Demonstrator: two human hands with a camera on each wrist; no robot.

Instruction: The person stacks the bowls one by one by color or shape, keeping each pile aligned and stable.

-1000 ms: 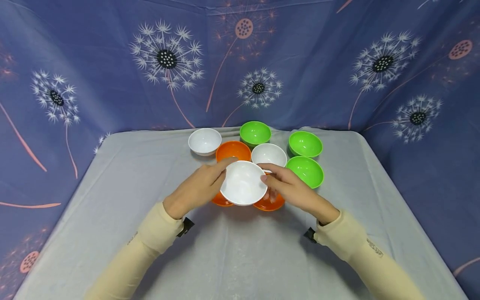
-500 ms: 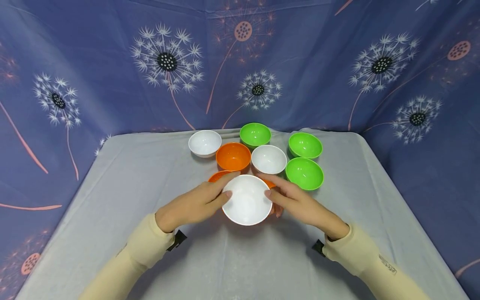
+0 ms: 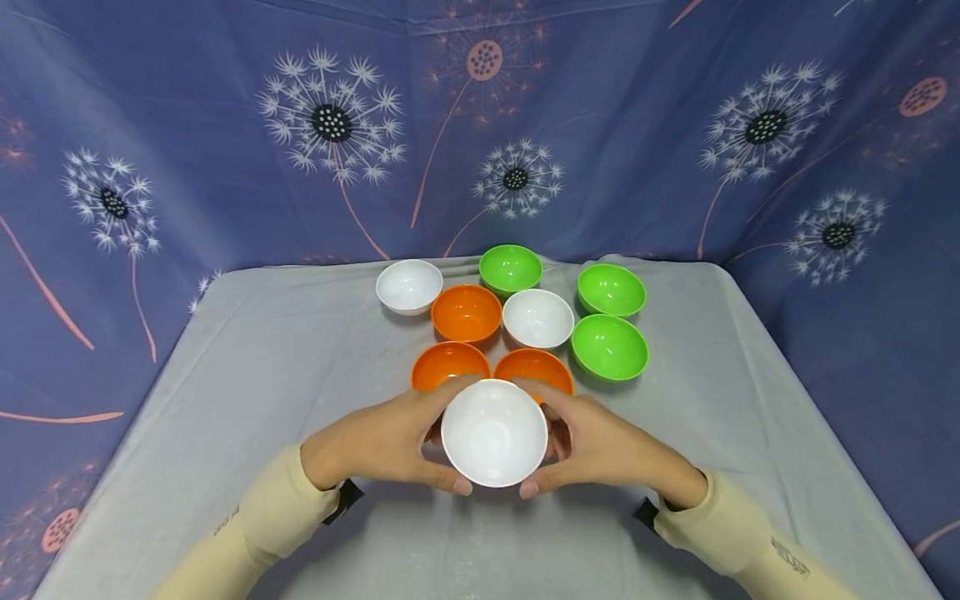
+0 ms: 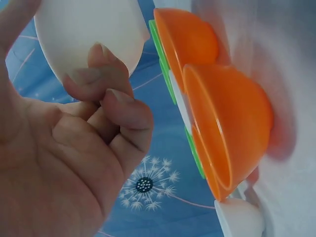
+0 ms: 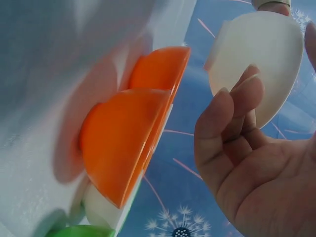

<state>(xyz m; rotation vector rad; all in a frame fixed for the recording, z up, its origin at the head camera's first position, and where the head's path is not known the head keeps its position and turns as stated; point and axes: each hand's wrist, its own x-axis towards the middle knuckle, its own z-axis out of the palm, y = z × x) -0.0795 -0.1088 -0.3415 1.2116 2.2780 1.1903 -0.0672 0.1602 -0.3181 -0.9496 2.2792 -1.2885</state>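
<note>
A white bowl (image 3: 494, 433) is held up off the table between both hands, its inside facing the head camera. My left hand (image 3: 386, 437) grips its left side, with the thumb at the near rim. On the opposite side my right hand (image 3: 603, 437) grips it in the same way. Both wrist views show the bowl's outside, the left (image 4: 94, 34) and the right (image 5: 256, 44), with curled fingers beside it. Just beyond the hands stand two orange bowls (image 3: 450, 362) (image 3: 534, 367), partly hidden by the fingers and the held bowl.
Behind these are a third orange bowl (image 3: 467, 313) and two white bowls (image 3: 410, 287) (image 3: 537, 318). Green bowls stand at the back (image 3: 511, 268) and right (image 3: 611, 289) (image 3: 609, 347). A grey cloth (image 3: 262, 367) covers the table; a blue dandelion-print curtain (image 3: 600, 100) surrounds it.
Both hands have drawn the white bowl back toward the body, uncovering the two front orange bowls. The thumbs have moved from the bowl's sides to its near rim.
</note>
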